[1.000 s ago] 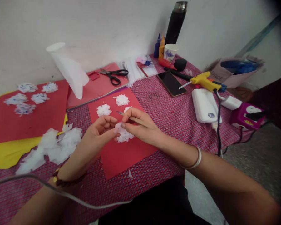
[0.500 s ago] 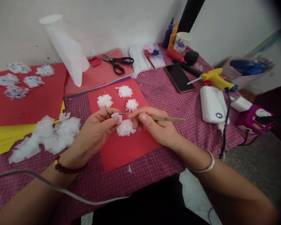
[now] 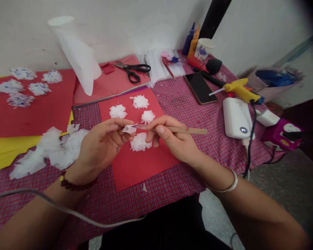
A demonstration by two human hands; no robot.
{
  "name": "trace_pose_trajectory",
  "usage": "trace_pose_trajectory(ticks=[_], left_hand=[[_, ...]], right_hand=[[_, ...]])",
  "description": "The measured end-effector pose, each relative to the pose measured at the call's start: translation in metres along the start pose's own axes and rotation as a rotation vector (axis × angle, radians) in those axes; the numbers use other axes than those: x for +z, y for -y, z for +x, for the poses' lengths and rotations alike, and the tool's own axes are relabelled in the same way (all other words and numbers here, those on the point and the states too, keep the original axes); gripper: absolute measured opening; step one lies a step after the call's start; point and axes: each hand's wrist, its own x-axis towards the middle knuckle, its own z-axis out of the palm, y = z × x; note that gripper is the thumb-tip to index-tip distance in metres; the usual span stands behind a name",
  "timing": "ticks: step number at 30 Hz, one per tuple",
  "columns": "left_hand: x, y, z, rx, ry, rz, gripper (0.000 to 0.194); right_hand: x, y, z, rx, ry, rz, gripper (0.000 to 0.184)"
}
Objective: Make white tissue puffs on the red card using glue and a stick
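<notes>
My left hand [image 3: 101, 142] holds a small white paper piece [image 3: 129, 129] at its fingertips, the thumb drawn back from it. My right hand [image 3: 173, 139] pinches a slender wooden-handled tool [image 3: 191, 130] like a pen; its narrow tip meets the paper, and its exact kind is unclear. Below both hands lies a red sheet [image 3: 141, 172]. Several ruffled white paper puffs sit on it, including one puff [image 3: 141, 141] just under the fingers and another [image 3: 118, 111] farther left. Loose white paper pieces [image 3: 48, 149] are heaped beside my left wrist.
Blue-speckled puffs [image 3: 39, 88] rest on another red sheet [image 3: 41, 118] at left. Black-handled scissors [image 3: 133, 71] and a white paper roll [image 3: 78, 59] are behind. To the right are a phone [image 3: 200, 87], yellow glue gun [image 3: 238, 88] and white power bank [image 3: 238, 117]. A cable [image 3: 67, 210] crosses in front.
My left thumb has moved back off the paper piece, which now shows more of its surface and sits tilted. The tool remains in my right hand; the view has shifted slightly.
</notes>
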Motion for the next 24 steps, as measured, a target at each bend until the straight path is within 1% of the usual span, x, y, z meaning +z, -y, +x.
trace_pose_trajectory(ticks=[3,7,10,12,14,16,17,19,22,24], left_hand=[[-0.002,-0.001,0.0,-0.011,-0.007,0.021,0.012],[-0.002,0.002,-0.002,0.006,-0.029,0.076,0.014],[0.0,0.005,-0.003,0.073,-0.019,0.118,0.012],[0.002,0.007,-0.005,0.121,-0.014,0.166,0.012],[0.005,0.008,-0.008,0.174,-0.006,0.259,0.011],[0.005,0.008,-0.012,0.269,-0.004,0.429,0.008],[0.004,0.007,-0.014,0.34,-0.007,0.538,0.009],[0.0,0.005,-0.018,0.516,0.0,0.776,0.016],[-0.008,0.003,-0.021,0.754,0.091,1.051,0.027],[-0.009,0.001,-0.022,0.806,0.145,1.125,0.025]], right_hand=[[0.0,-0.002,0.002,0.034,-0.018,0.102,0.025],[-0.001,-0.002,0.003,0.059,-0.036,0.154,0.025],[0.001,0.0,0.003,0.022,-0.04,0.085,0.025],[0.004,0.001,0.002,-0.038,-0.077,0.001,0.024],[0.007,0.001,0.003,-0.074,-0.131,-0.023,0.023],[0.01,-0.001,0.003,-0.024,-0.168,0.052,0.022],[0.011,-0.003,0.004,0.033,-0.179,0.12,0.022],[0.013,-0.006,0.005,0.179,-0.18,0.284,0.024],[0.012,-0.01,0.007,0.352,-0.136,0.498,0.029],[0.009,-0.009,0.008,0.381,-0.093,0.531,0.032]])
